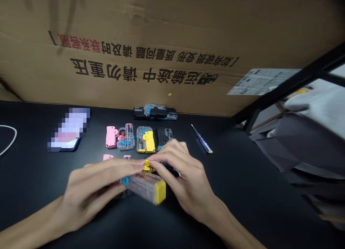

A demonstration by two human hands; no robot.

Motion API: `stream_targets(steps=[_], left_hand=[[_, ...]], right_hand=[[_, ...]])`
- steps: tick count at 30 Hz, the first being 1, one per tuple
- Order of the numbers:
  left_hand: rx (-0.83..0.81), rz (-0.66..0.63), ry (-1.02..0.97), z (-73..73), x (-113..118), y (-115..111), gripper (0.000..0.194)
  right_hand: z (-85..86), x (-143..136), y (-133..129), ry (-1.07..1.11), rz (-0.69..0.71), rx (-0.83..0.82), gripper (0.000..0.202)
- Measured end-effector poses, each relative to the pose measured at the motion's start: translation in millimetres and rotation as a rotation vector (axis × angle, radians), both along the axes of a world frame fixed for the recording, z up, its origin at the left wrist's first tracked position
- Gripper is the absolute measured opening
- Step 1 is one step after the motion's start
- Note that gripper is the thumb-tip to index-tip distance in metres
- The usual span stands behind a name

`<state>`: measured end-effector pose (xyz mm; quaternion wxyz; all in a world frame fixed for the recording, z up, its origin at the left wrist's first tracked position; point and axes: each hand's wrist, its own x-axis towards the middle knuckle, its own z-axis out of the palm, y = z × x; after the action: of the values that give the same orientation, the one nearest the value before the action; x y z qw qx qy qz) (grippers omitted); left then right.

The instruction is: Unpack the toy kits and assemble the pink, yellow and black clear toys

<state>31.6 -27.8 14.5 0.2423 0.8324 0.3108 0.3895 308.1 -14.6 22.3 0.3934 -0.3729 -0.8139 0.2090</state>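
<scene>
Well, L grip (90, 189) & R grip (188, 179) hold clr gadget (144, 187) (boxy, yel end (161, 192))

Clear case (144, 187) (yellow-ended), black tabletop (242, 202), brown cardboard (161, 18)

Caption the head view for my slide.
Left hand holding a clear plastic, yellow-ended block, right hand at its small yellow piece.

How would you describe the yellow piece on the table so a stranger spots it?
Start at the cardboard box behind the table. In the row in front, look between the clear piece with red inside and the black piece. The yellow piece sits there, its row's only yellow one; another yellow-trimmed piece is in the left hand.
</scene>
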Motion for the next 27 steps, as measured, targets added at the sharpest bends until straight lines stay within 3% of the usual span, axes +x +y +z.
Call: stream_targets(steps=[5, 8, 13, 17, 21, 27], left_hand=[[0.005, 0.004, 0.0, 2.5, 0, -4, 0.07], [-0.008, 0.06, -0.038, -0.1, 1, -4, 0.062], [-0.034, 0.323, -0.213, -7.2, 8, -4, 0.048], [-0.099, 0.504, -0.365, -7.2, 15, 0, 0.041], [-0.167, 0.549, -0.402, -4.4, 19, 6, 0.034], [-0.198, 0.547, -0.416, -3.0, 21, 7, 0.036]], right_hand=[[-2.4, -3, 1, 0.027, -0.045, 0.044, 0.015], [-1.5, -3, 1, 0.063, -0.104, 0.101, 0.016], [1.0, 0, 5, 0.114, -0.158, 0.152, 0.016], [3.5, 5, 9, -0.02, -0.044, 0.175, 0.015], [4.2, 9, 10, -0.207, 0.132, 0.201, 0.016], [0.7, 10, 8, -0.382, 0.22, 0.203, 0.022]])
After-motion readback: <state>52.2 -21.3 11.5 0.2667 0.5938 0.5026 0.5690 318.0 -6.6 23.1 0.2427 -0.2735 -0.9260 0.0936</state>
